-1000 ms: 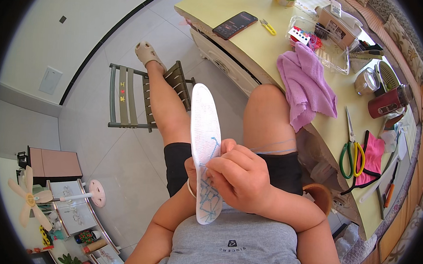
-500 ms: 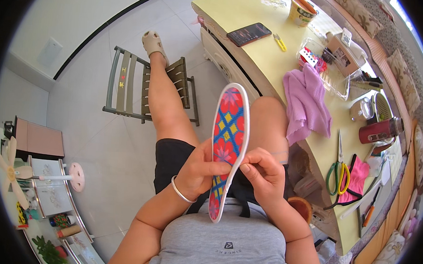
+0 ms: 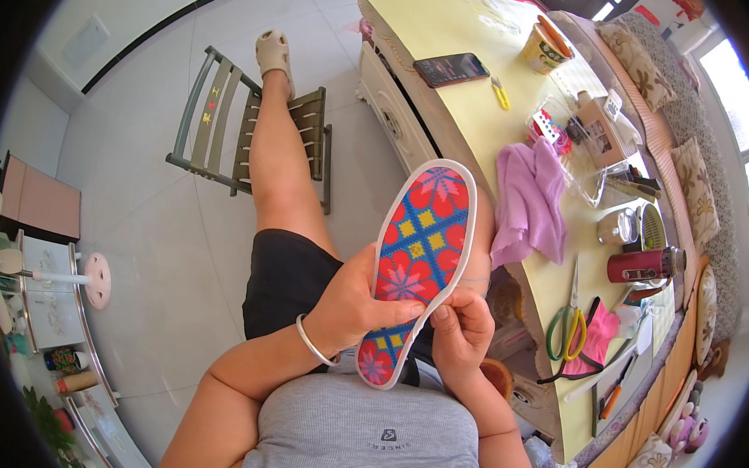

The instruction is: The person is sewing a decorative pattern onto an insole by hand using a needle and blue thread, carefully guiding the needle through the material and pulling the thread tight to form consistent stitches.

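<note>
An embroidered insole (image 3: 420, 245), red flowers and yellow squares on blue with a white rim, stands tilted above my lap, its patterned face toward me. My left hand (image 3: 358, 305) is closed around its left side, thumb across the pattern, a white bangle (image 3: 314, 341) on the wrist. At the insole's right edge, near its narrow waist, my right hand (image 3: 461, 332) makes a pinch, with thumb and forefinger pressed together against the rim. Whatever is between those fingertips is too small or hidden to make out. A thin thread-like line (image 3: 475, 280) shows just above the right hand.
The yellow-topped table (image 3: 453, 35) on the right bears a phone (image 3: 451, 69), yellow snips (image 3: 500, 94), a purple cloth (image 3: 528, 204), scissors (image 3: 568, 325), pink fabric (image 3: 598, 335) and a dark red flask (image 3: 644, 265). My outstretched leg rests across a folding chair (image 3: 228, 125).
The insole has turned so that its patterned face shows wider, its top leaning right. Both hands stay on or at it. The whole view has shifted a little.
</note>
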The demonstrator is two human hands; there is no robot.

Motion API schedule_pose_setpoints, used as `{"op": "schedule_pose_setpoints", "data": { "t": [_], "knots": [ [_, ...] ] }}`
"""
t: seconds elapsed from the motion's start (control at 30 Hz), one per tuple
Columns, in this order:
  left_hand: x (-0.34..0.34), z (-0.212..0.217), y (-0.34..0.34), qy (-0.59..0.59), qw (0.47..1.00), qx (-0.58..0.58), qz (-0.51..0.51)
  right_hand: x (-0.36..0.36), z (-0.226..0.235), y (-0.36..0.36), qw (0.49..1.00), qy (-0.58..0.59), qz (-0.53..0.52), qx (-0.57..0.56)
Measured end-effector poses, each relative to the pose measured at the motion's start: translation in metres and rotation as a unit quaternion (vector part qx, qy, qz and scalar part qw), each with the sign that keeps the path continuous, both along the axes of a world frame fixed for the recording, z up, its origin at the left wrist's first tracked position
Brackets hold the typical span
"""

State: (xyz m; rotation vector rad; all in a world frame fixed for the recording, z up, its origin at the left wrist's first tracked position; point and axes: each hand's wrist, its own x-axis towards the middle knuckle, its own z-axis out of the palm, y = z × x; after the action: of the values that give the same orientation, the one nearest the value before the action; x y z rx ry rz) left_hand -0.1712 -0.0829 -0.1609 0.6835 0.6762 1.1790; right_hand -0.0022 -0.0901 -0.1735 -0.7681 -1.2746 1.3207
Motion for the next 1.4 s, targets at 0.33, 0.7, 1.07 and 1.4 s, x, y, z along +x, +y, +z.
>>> {"op": "schedule_pose_setpoints", "data": {
  "t": [0.33, 0.7, 1.07, 1.4],
  "knots": [
    [-0.001, 0.002, -0.001, 0.039, 0.999, -0.002, 0.016, -0.005, -0.003, 0.001, 0.999, 0.043, -0.008, -0.017],
    [-0.001, -0.021, 0.007, -0.275, 0.941, -0.165, -0.106, -0.005, 0.014, 0.014, 0.987, -0.154, 0.045, 0.016],
    [0.001, -0.024, 0.008, -0.395, 0.872, -0.211, -0.197, -0.011, 0.031, 0.023, 0.928, -0.265, -0.059, 0.255],
    [0.008, -0.017, 0.003, -0.225, 0.953, -0.157, -0.128, -0.003, 0.019, 0.016, 0.961, -0.221, -0.034, 0.165]
  ]
}}
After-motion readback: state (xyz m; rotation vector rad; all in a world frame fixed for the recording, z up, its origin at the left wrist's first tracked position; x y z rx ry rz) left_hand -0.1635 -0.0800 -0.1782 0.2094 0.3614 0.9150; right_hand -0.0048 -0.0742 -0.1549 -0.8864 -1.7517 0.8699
